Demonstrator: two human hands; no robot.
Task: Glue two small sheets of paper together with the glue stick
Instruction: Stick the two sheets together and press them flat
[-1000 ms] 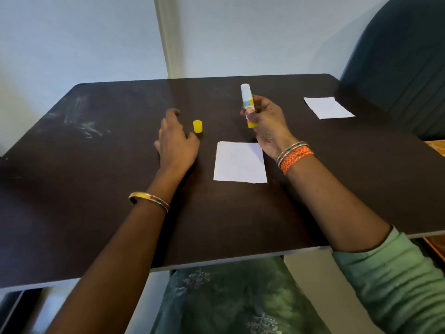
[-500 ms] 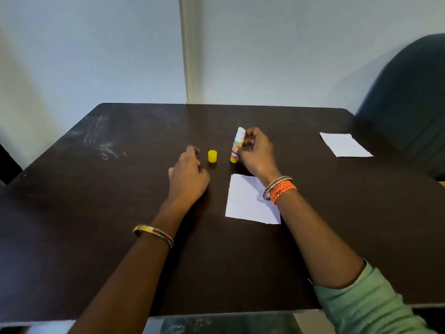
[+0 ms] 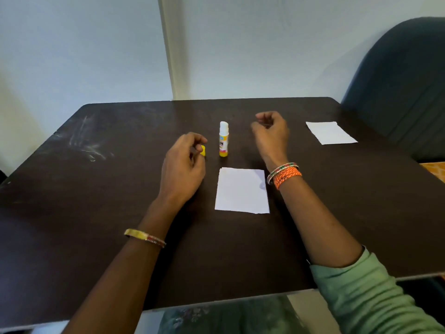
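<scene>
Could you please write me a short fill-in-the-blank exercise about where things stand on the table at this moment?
1. The glue stick stands ____ on the table, with neither hand holding it.
2. The yellow cap lies next to the ____ hand.
3. The right hand hovers between the glue stick and the ____ sheet of paper.

Missing words: upright; left; far

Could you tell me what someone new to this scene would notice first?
The uncapped glue stick stands upright alone at the middle of the dark table, between the two hands. The left hand is at the yellow cap beside it; the right hand hovers, holding nothing. One white sheet lies just in front of the stick, another sheet far right.
</scene>
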